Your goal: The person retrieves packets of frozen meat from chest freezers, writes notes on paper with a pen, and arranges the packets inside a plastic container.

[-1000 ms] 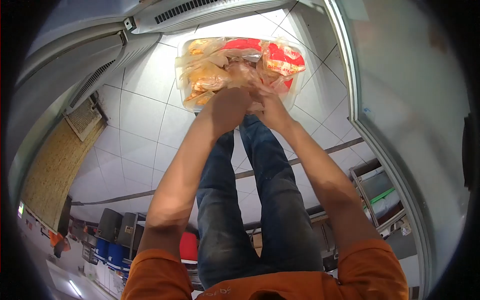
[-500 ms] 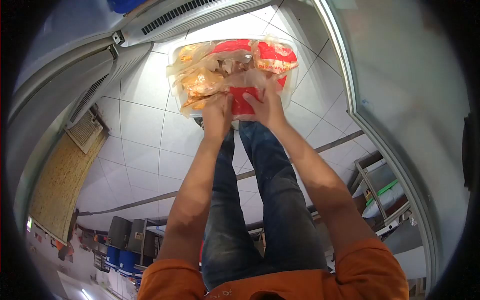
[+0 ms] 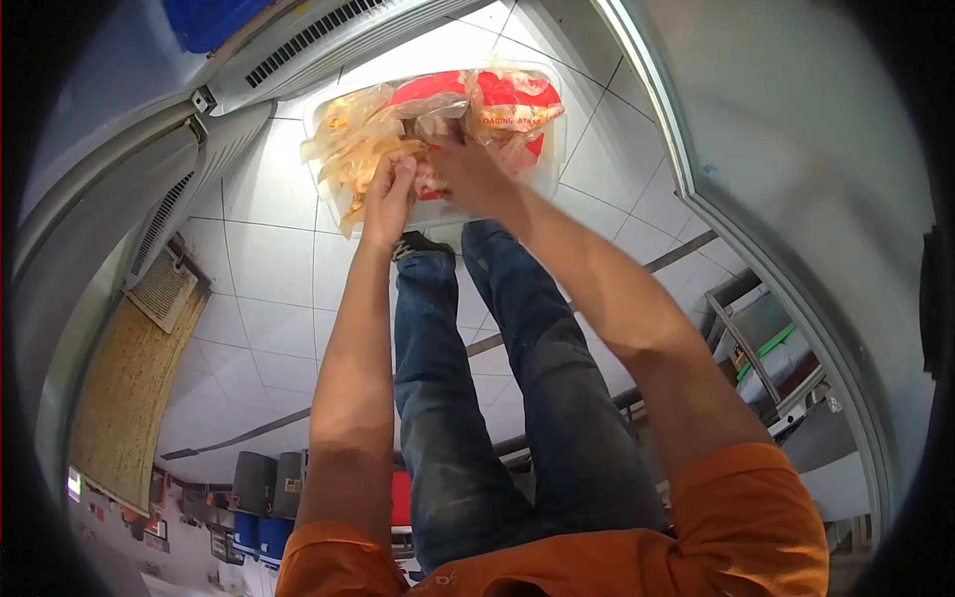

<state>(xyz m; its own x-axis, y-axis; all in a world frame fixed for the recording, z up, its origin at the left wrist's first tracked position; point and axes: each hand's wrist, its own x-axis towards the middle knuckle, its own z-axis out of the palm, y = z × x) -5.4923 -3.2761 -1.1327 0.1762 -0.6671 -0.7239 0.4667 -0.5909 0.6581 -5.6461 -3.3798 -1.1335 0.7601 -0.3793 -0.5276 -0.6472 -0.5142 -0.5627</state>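
A white plastic tub [image 3: 553, 179] holds several clear plastic bags of food. My left hand [image 3: 390, 199] is at the tub's near left side, its fingers closed on the edge of a clear bag with orange-yellow contents [image 3: 366, 164]. Over the tub's middle, my right hand [image 3: 476, 177] reaches leftward, its fingertips blurred among the plastic. Partly beneath it shows a red-printed bag [image 3: 430, 184] with pale pink contents. Another red-printed bag [image 3: 517, 104], lettered "DAGING AYAM", rests at the far right, beside a red-and-clear bag [image 3: 426, 92] at the back.
The tub stands on white floor tiles [image 3: 269, 249], just beyond my shoes. A grey vented panel [image 3: 318, 40] borders the far left, and a metal-edged glassy door [image 3: 776, 199] stands at the right. Metal shelving [image 3: 756, 348] and blue bins [image 3: 261, 535] lie further back.
My right hand has shifted left and away from the red bag's near edge. My left hand has moved to the orange-yellow bag. The view has shifted slightly, placing the tub further left.
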